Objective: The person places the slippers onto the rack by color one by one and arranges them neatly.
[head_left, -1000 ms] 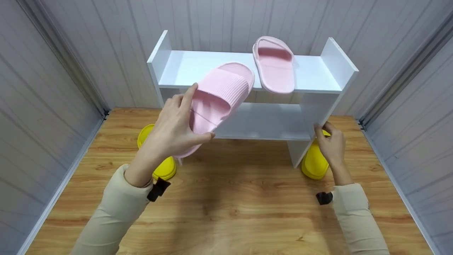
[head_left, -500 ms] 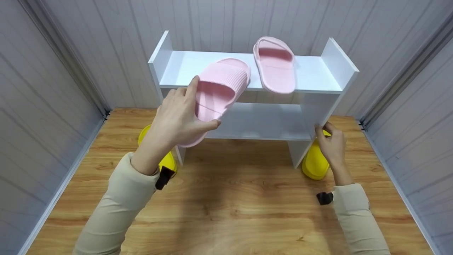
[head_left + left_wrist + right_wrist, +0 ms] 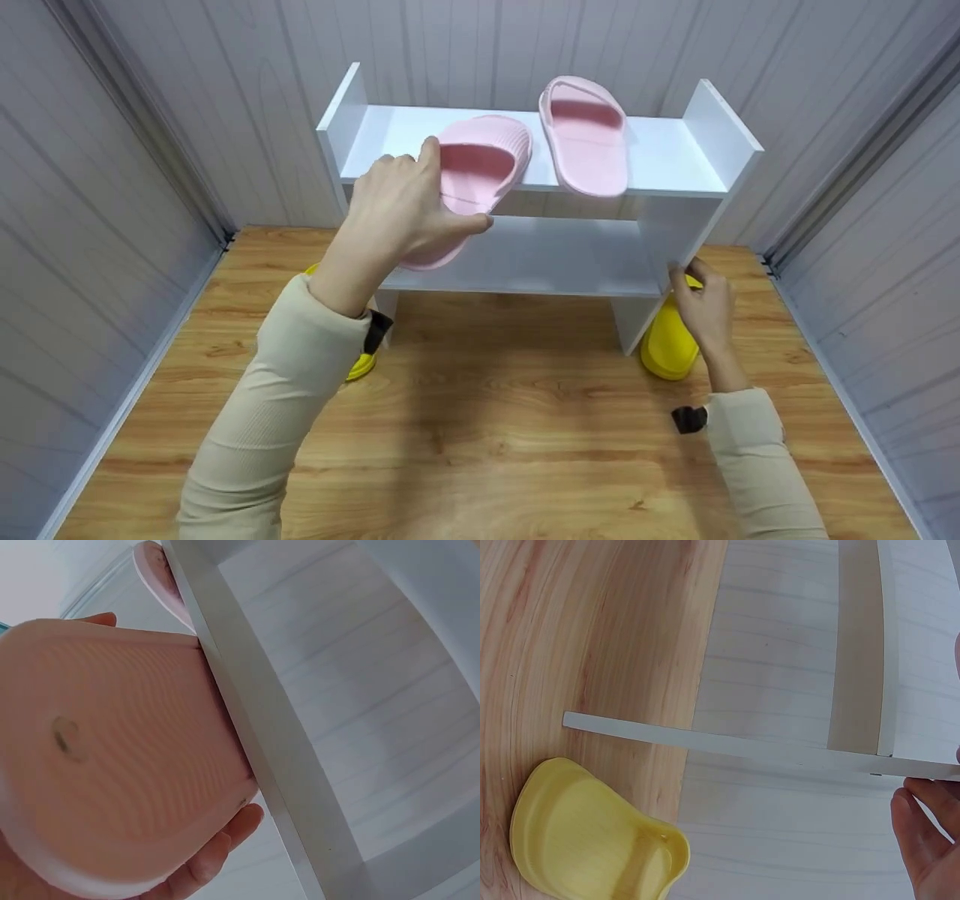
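My left hand (image 3: 401, 206) grips a pink slipper (image 3: 480, 172) by its heel half, thumb on the right edge and fingers on the left. The slipper's toe is over the top board of the white shelf (image 3: 660, 154), and its heel hangs in front. In the left wrist view the slipper's sole (image 3: 120, 742) is beside the board's front edge; exact contact is unclear. A second pink slipper (image 3: 589, 142) lies on the top board, right of centre, heel over the front edge. My right hand (image 3: 703, 304) holds the front edge of the shelf's right side panel, fingers bent; some fingertips are hidden.
Yellow shoes stand on the wooden floor (image 3: 495, 450): one yellow shoe (image 3: 667, 341) outside the right panel, another yellow shoe (image 3: 362, 367) at the left, mostly behind my left arm. Panelled walls (image 3: 480, 45) enclose the back and both sides.
My left hand has moved forward and up to the right, bringing the pink slipper over the top board and turning its toe further back. The right hand has stayed on the side panel.
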Demonstrator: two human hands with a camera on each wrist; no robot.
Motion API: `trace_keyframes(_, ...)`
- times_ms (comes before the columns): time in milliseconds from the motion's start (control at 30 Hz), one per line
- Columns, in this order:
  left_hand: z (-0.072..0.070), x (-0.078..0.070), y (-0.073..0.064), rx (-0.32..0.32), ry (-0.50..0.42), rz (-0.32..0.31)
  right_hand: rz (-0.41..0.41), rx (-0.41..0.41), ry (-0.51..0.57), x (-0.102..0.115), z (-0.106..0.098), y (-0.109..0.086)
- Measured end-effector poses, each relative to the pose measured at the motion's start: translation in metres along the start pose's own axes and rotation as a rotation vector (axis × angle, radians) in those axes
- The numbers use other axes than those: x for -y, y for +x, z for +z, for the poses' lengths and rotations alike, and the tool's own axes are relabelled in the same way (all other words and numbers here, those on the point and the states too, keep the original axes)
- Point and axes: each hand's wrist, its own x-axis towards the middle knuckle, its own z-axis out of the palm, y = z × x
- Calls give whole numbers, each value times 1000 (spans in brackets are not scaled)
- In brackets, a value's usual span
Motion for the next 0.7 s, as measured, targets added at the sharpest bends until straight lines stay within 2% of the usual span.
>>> trace_keyframes(300,-1,-12,21,26,-9,-66,8,8,13,1,0,-1)
trace_keyframes(700,6,-27,47,29,39,-161,-8,-7,-10,0,-1,-1)
